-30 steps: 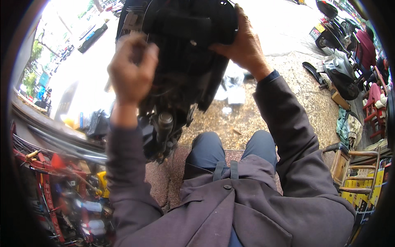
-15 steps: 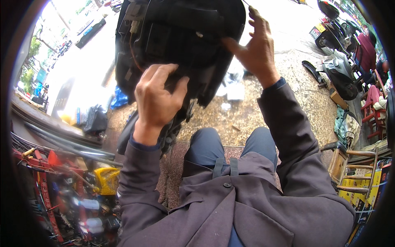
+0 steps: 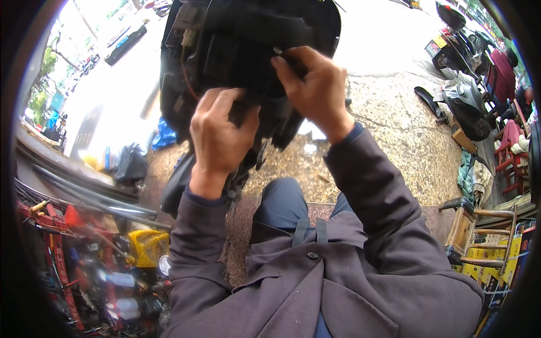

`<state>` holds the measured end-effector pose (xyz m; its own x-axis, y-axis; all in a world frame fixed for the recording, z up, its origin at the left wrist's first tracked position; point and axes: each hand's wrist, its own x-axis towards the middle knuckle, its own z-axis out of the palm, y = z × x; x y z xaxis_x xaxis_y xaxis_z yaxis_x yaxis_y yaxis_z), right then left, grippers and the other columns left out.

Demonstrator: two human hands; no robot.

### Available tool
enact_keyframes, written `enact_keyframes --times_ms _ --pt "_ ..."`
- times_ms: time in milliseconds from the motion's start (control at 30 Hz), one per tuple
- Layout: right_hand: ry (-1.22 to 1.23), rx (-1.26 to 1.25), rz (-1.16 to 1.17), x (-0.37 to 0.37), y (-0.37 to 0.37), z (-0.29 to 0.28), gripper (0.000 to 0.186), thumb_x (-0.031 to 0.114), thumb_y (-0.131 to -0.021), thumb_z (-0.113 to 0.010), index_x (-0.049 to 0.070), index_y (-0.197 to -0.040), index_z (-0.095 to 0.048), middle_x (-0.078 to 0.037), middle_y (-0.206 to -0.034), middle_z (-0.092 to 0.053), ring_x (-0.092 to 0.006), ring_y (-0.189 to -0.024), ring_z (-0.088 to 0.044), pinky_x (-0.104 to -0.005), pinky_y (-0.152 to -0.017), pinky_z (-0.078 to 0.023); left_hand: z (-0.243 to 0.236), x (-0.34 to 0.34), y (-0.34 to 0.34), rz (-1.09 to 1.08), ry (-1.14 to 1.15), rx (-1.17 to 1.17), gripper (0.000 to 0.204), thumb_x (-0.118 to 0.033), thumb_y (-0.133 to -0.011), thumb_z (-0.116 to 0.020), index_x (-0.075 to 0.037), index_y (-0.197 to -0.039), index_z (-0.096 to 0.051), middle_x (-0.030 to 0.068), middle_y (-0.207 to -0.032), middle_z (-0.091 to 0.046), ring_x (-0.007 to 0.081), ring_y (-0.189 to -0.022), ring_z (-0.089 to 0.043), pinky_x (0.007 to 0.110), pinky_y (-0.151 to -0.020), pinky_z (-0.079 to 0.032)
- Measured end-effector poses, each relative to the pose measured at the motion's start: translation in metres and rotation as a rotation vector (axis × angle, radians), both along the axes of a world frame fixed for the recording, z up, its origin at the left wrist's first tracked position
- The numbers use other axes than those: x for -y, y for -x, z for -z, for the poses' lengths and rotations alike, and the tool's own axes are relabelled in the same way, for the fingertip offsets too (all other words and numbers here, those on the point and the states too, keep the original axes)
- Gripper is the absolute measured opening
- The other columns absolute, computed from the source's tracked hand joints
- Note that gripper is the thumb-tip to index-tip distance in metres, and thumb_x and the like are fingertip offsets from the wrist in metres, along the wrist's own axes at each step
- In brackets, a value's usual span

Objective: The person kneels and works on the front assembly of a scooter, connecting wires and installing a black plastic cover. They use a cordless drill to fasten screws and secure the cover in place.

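Observation:
A large black plastic housing (image 3: pixel 242 34), which looks like part of a scooter, stands before me at the top of the view. An orange wire and a pale connector (image 3: pixel 186 38) run along its left side. My left hand (image 3: pixel 217 141) is closed at the housing's near edge, fingers bent over it and thumb below; what the fingertips grip is partly hidden. Over the housing's right half is my right hand (image 3: pixel 316 84), thumb and forefinger brought together in a pinch at a small pale spot (image 3: pixel 276 50). Anything between those fingertips is too small to make out.
Tools and bottles crowd a red rack (image 3: pixel 59 265) at lower left, beside a yellow plastic case (image 3: pixel 149 248). A wooden stool (image 3: pixel 465 231) stands at right, near yellow boxes. Scooters (image 3: pixel 465 104) are parked farther off. A black bag (image 3: pixel 132 163) lies at left.
My right hand has moved left and in from the housing's right rim, and its spread fingers have closed to a pinch at the pale spot. The left hand has stayed at the near edge.

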<state>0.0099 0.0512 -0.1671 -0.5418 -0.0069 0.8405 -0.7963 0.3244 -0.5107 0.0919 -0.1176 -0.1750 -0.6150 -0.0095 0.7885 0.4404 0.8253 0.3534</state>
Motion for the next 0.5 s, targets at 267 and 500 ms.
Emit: enact_keyframes --times_ms 267,500 --pt "0.089 -0.032 0.078 0.002 0.007 0.013 0.009 0.014 -0.085 -0.075 0.006 -0.087 -0.072 -0.014 -0.073 -0.071 -0.0307 -0.066 -0.072 -0.0359 -0.057 -0.055 -0.018 -0.021 0.022 0.088 0.170 -0.065 0.043 -0.008 -0.080 -0.072 -0.001 -0.121 -0.068 0.0151 -0.110 -0.069 0.0347 -0.101 -0.066 0.042 -0.086 -0.054" --pt "0.043 0.152 -0.029 -0.015 -0.004 0.029 0.022 0.010 -0.088 -0.073 0.004 -0.110 -0.072 -0.013 -0.082 -0.074 -0.0108 -0.074 -0.071 -0.0286 -0.064 -0.057 -0.023 -0.038 0.047 0.231 -0.222 0.058 0.040 -0.006 -0.083 -0.071 0.004 -0.121 -0.067 0.0197 -0.102 -0.071 0.0256 -0.083 -0.070 0.034 -0.075 -0.056"
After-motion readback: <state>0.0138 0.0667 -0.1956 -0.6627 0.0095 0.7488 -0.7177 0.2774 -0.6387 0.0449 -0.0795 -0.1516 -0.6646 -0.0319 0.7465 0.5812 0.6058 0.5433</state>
